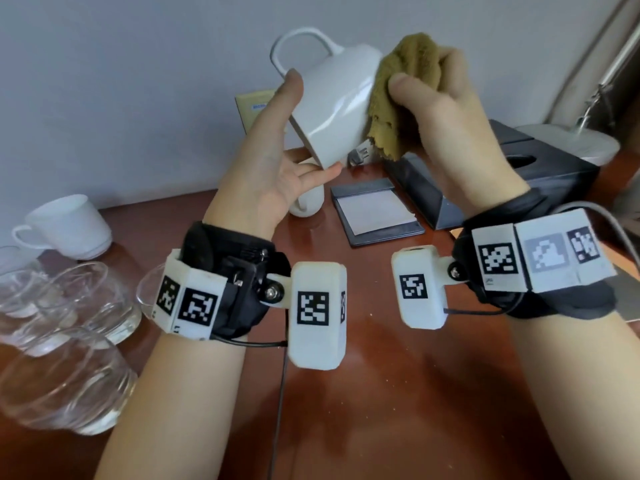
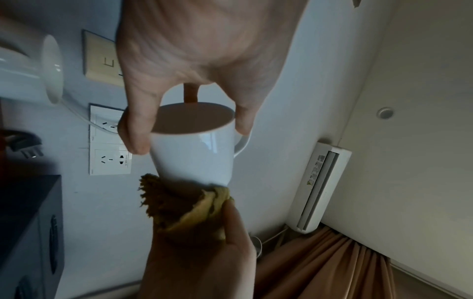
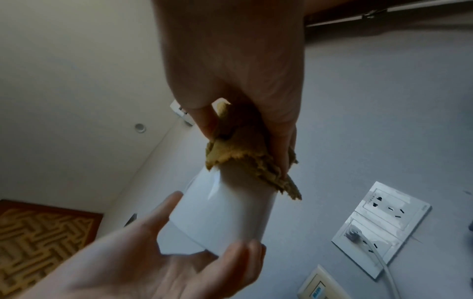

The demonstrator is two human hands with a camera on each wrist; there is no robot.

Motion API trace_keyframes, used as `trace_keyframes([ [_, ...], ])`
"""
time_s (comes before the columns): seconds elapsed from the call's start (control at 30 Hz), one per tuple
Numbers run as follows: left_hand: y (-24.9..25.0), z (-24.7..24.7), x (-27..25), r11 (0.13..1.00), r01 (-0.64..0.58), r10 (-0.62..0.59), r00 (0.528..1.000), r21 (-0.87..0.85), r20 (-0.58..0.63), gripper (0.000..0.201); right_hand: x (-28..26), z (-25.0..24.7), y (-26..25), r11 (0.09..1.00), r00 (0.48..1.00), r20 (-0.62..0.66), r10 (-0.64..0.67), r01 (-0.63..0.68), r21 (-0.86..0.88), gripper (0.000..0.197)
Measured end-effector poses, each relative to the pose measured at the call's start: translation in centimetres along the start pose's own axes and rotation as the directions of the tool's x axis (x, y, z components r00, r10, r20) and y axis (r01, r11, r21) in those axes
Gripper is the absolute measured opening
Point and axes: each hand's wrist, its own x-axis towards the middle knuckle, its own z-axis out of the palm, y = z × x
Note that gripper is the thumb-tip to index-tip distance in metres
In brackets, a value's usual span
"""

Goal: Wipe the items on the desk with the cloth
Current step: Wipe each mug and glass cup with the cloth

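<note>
Reddish-brown counter (image 1: 398, 393) runs beneath me against a pale wall. My left hand (image 1: 273, 157) holds a white mug (image 1: 332, 109) tilted in the air above it, thumb on one side, fingers curled under the rim. My right hand (image 1: 440, 109) grips the bunched olive cloth (image 1: 405, 81) and presses it against the mug's base. Another white cup (image 1: 69, 226) and clear glasses (image 1: 69, 341) sit far left.

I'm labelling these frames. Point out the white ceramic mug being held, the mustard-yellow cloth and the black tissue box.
White ceramic mug (image 1: 332, 98): head view, on its glossy side wall.
Mustard-yellow cloth (image 1: 412, 60): head view, on its bunched upper part.
Black tissue box (image 1: 540, 168): head view, on its top face.
</note>
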Motion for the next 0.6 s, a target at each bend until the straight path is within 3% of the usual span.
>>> trace_keyframes([
  [0.07, -0.3, 0.2, 0.0, 0.999, -0.028, 0.029, 0.999, 0.039, -0.017, 0.037, -0.2, 0.5, 0.1, 0.985, 0.994, 0.021, -0.103, 0.105, -0.134, 0.026],
  [0.17, -0.7, 0.4, 0.1, 0.991, -0.1, 0.103, 0.994, 0.093, -0.035, 0.04, -0.6, 1.7, 0.4, 0.894, 0.954, 0.085, -0.288, 0.299, -0.335, 0.031],
  [0.27, -0.6, 0.2, 0.2, 0.954, -0.206, 0.206, 0.978, 0.218, 0.023, 0.042, -0.3, 1.8, 0.7, 0.877, 0.934, 0.015, -0.358, 0.341, -0.338, 0.028],
  [0.33, -0.5, 0.1, 0.2, 0.894, -0.28, 0.269, 0.96, 0.349, 0.079, 0.049, -0.1, 1.3, 0.8, 0.932, 0.957, -0.067, -0.281, 0.255, -0.258, 0.023],
  [0.43, -0.7, -0.1, 0.2, 0.851, -0.353, 0.327, 0.935, 0.388, 0.135, 0.053, 0.0, 0.7, 0.7, 0.99, 0.991, -0.051, -0.128, 0.124, -0.075, 0.02],
  [0.53, -0.4, -0.9, 0.1, 0.805, -0.452, 0.399, 0.892, 0.385, 0.212, 0.058, 0.0, 0.3, 0.2, 0.985, 1.0, 0.014, -0.008, 0.006, 0.174, 0.025],
  [0.6, -0.2, -1.7, 0.2, 0.749, -0.544, 0.444, 0.836, 0.379, 0.323, 0.066, 0.1, 0.0, 0.0, 0.96, 0.998, 0.009, 0.06, -0.06, 0.273, 0.033],
])
